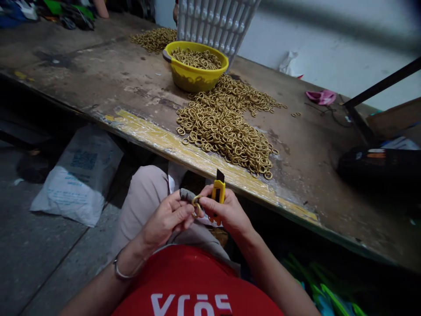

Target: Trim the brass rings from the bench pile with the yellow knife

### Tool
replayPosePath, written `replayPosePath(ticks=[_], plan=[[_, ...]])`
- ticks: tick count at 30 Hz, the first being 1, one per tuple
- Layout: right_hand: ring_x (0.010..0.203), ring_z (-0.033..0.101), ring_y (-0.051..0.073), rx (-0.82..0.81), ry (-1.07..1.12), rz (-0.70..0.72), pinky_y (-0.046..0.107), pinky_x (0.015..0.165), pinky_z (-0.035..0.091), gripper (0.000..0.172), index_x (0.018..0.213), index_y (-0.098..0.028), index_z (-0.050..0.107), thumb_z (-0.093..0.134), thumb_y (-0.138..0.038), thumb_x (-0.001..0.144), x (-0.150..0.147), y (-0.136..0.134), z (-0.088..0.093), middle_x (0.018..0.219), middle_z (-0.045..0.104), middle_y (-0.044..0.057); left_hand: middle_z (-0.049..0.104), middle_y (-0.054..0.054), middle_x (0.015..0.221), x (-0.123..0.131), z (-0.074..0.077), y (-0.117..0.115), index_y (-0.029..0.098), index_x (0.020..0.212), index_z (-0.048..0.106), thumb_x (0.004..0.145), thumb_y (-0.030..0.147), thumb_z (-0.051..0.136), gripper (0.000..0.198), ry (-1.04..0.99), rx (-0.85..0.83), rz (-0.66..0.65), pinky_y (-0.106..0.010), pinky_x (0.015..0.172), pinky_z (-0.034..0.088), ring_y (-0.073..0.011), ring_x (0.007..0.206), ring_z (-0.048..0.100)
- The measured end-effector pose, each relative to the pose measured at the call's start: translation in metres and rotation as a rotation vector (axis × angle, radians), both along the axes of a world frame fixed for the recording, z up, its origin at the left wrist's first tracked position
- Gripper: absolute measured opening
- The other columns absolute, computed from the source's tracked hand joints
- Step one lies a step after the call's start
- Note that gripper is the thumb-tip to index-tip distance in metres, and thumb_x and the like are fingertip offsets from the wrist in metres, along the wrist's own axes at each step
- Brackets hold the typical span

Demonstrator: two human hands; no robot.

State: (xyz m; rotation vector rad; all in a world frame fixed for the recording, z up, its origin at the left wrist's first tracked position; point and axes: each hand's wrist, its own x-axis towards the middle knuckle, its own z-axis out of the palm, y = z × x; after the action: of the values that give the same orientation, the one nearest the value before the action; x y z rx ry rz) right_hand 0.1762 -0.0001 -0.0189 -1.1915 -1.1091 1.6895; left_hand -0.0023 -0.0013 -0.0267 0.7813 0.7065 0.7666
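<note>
In front of my lap, my left hand (171,216) is closed, pinching a gold-coloured ring (196,206) between thumb and fingers. A grey wrap (187,195) covers a finger of this hand. My right hand (228,213) grips a yellow box cutter (218,193), its dark blade pointing up and away from me. The right thumb and fingertips meet the ring's right side; more than one ring may be there. Just beyond the hands, a large pile of similar rings (226,127) spreads over the worn table (108,83).
A yellow basin (194,81) full of rings stands behind the pile, before a grey plastic crate (213,22). More rings (154,39) lie back left. The table's taped edge (158,136) crosses ahead. A white sack (79,175) rests on the floor; a black bag (365,166) sits right.
</note>
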Motion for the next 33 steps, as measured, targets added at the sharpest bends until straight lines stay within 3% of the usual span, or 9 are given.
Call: replayPosePath(ticks=[6, 10, 15, 23, 26, 28, 31, 33], plan=[[0.058, 0.052, 0.011, 0.233, -0.139, -0.057, 0.023, 0.054, 0.041, 0.018, 0.077, -0.017, 0.066, 0.068, -0.034, 0.082, -0.006, -0.007, 0.008, 0.067, 0.06, 0.0, 0.065, -0.002, 0.073, 0.0, -0.001, -0.001, 0.015, 0.084, 0.055, 0.082, 0.042, 0.069, 0.03, -0.012, -0.109, -0.009, -0.014, 0.037, 0.024, -0.004, 0.046, 0.045], [0.072, 0.057, 0.014, 0.487, -0.438, -0.028, 0.025, 0.068, 0.044, 0.013, 0.091, -0.019, 0.068, 0.058, -0.026, 0.09, -0.001, -0.014, 0.011, 0.079, 0.063, 0.002, 0.058, 0.002, 0.065, -0.002, -0.003, -0.004, 0.015, 0.084, 0.057, 0.082, 0.04, 0.069, 0.028, 0.069, -0.07, 0.022, -0.014, 0.041, 0.03, -0.0046, 0.048, 0.045], [0.073, 0.058, 0.016, 0.681, -0.857, 0.092, 0.025, 0.066, 0.042, 0.02, 0.097, -0.016, 0.064, 0.049, -0.008, 0.086, 0.006, -0.026, 0.01, 0.082, 0.063, 0.005, 0.052, 0.004, 0.06, 0.001, -0.004, -0.008, 0.017, 0.084, 0.054, 0.083, 0.042, 0.067, 0.028, 0.121, -0.039, 0.088, -0.015, 0.042, 0.029, -0.0053, 0.048, 0.041], [0.073, 0.061, 0.016, 0.632, -1.182, 0.199, 0.024, 0.064, 0.04, 0.025, 0.092, -0.018, 0.06, 0.047, -0.002, 0.078, -0.001, -0.025, 0.006, 0.085, 0.066, 0.005, 0.05, 0.005, 0.059, 0.003, -0.008, -0.005, 0.017, 0.083, 0.052, 0.086, 0.044, 0.063, 0.029, 0.164, 0.033, 0.074, -0.017, 0.043, 0.027, -0.0053, 0.047, 0.038], [0.075, 0.063, 0.017, 0.579, -1.286, 0.236, 0.025, 0.063, 0.039, 0.021, 0.092, -0.018, 0.059, 0.048, -0.004, 0.081, -0.001, -0.016, 0.0, 0.087, 0.068, 0.006, 0.047, 0.005, 0.058, -0.003, 0.0, -0.005, 0.018, 0.079, 0.049, 0.088, 0.042, 0.06, 0.028, 0.195, 0.08, 0.081, -0.018, 0.044, 0.027, -0.0061, 0.048, 0.036], [0.07, 0.063, 0.018, 0.46, -1.418, 0.26, 0.026, 0.059, 0.035, 0.018, 0.09, -0.017, 0.059, 0.048, -0.004, 0.082, 0.005, -0.007, -0.005, 0.084, 0.069, 0.007, 0.045, 0.005, 0.06, -0.01, 0.011, -0.007, 0.018, 0.076, 0.049, 0.089, 0.04, 0.059, 0.027, 0.233, 0.149, 0.06, -0.02, 0.047, 0.029, -0.0073, 0.051, 0.036], [0.065, 0.061, 0.018, 0.353, -1.545, 0.199, 0.027, 0.057, 0.032, 0.014, 0.085, -0.017, 0.058, 0.049, -0.007, 0.084, 0.018, 0.009, -0.008, 0.078, 0.069, 0.008, 0.045, 0.002, 0.065, -0.017, 0.023, -0.01, 0.017, 0.075, 0.054, 0.087, 0.038, 0.062, 0.026, 0.253, 0.24, -0.027, -0.022, 0.05, 0.032, -0.009, 0.057, 0.038], [0.068, 0.06, 0.018, 0.453, -1.516, 0.113, 0.027, 0.06, 0.032, 0.012, 0.082, -0.019, 0.058, 0.049, -0.013, 0.088, 0.024, 0.024, -0.006, 0.077, 0.067, 0.006, 0.044, 0.003, 0.064, -0.015, 0.02, -0.007, 0.017, 0.079, 0.055, 0.085, 0.04, 0.064, 0.026, 0.186, 0.174, -0.037, -0.021, 0.048, 0.03, -0.0083, 0.055, 0.036]])
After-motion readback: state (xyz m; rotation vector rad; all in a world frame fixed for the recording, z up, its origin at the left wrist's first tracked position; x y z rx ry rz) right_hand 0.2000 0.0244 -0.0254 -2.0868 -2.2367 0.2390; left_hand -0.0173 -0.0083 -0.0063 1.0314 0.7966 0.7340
